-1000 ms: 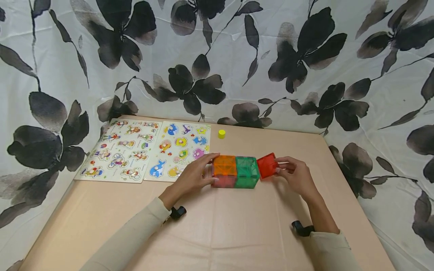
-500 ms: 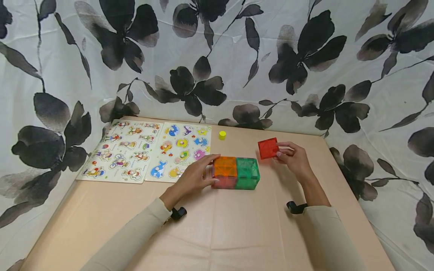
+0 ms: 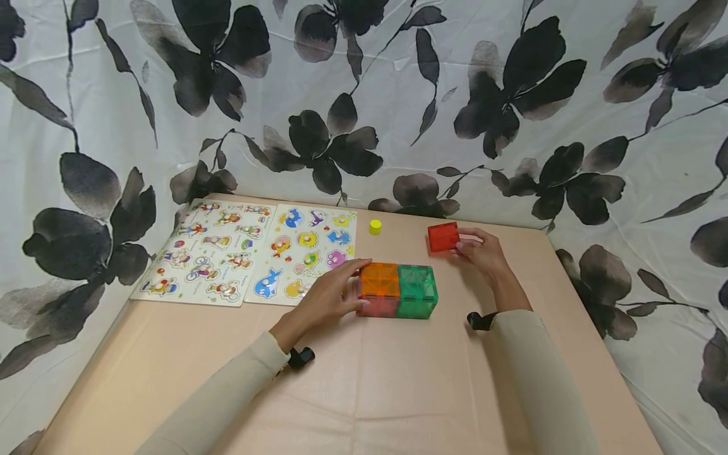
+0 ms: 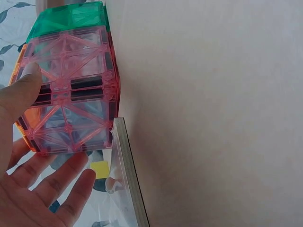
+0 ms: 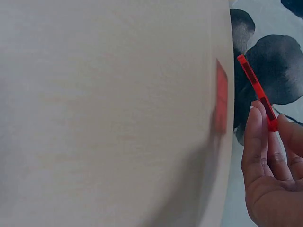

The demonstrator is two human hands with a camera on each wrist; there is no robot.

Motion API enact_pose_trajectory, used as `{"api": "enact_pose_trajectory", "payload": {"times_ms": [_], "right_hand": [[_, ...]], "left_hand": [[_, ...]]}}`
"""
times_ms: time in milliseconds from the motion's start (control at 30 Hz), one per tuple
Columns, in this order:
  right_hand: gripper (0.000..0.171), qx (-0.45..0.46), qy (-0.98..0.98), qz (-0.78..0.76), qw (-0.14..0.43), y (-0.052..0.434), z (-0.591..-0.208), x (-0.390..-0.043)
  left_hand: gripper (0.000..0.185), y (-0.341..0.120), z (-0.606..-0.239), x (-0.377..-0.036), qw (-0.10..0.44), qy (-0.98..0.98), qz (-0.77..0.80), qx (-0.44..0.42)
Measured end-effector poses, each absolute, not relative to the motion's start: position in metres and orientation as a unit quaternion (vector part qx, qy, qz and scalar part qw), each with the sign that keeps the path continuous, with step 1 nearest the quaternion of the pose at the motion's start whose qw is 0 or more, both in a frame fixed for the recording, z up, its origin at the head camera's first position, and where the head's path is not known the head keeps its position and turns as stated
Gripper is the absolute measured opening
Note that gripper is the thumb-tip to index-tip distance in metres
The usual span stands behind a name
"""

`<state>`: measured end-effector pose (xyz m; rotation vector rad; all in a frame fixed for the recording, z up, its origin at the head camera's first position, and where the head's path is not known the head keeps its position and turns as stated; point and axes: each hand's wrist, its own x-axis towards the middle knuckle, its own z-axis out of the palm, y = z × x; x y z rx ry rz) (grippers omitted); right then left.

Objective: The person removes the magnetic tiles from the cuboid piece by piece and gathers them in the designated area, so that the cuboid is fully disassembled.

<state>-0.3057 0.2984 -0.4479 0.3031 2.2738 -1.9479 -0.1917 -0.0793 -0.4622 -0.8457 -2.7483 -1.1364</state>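
A block of see-through magnetic tiles stands on the table: an orange-topped, pink-sided half point(image 3: 379, 289) on the left, joined to a green half point(image 3: 418, 291). My left hand point(image 3: 324, 297) steadies its left end. The thumb lies on a pink side point(image 4: 71, 61) in the left wrist view, while the lower fingers spread loosely away from it. Up and to the right of the block, my right hand point(image 3: 483, 253) pinches a red square magnetic tile point(image 3: 443, 237). That tile point(image 5: 258, 92) shows edge-on in the right wrist view, raised over the table, with its red shadow below.
Two picture boards point(image 3: 199, 253) with cartoon figures lie at the back left, the right one point(image 3: 309, 237) partly behind my left hand. A small yellow cylinder point(image 3: 375, 227) stands near the table's far edge. Floral cloth point(image 3: 341, 95) hangs close behind the table point(image 3: 364, 379).
The right hand has carried the red tile away from beside the green half, toward the far edge, turning it straighter. The left hand and the block have stayed in place.
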Motion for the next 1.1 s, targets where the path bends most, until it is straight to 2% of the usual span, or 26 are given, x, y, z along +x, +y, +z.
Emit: {"api": "enact_pose_trajectory", "payload": {"times_ms": [300, 733, 900, 1100], "right_hand": [[0.048, 0.104, 0.773, -0.622, 0.073, 0.297, -0.459, -0.317], [0.034, 0.06, 0.922, -0.382, 0.014, 0.289, -0.467, -0.322], [0.036, 0.002, 0.94, -0.341, -0.022, 0.29, -0.461, -0.31], [0.038, -0.058, 0.936, -0.342, -0.052, 0.282, -0.445, -0.277]], "left_hand": [[0.083, -0.078, -0.462, -0.191, 0.02, -0.89, -0.364, -0.273], [0.084, -0.079, -0.462, -0.192, 0.029, -0.889, -0.363, -0.277], [0.083, -0.079, -0.462, -0.191, 0.029, -0.889, -0.363, -0.276], [0.083, -0.08, -0.462, -0.191, 0.03, -0.891, -0.361, -0.274]]}}
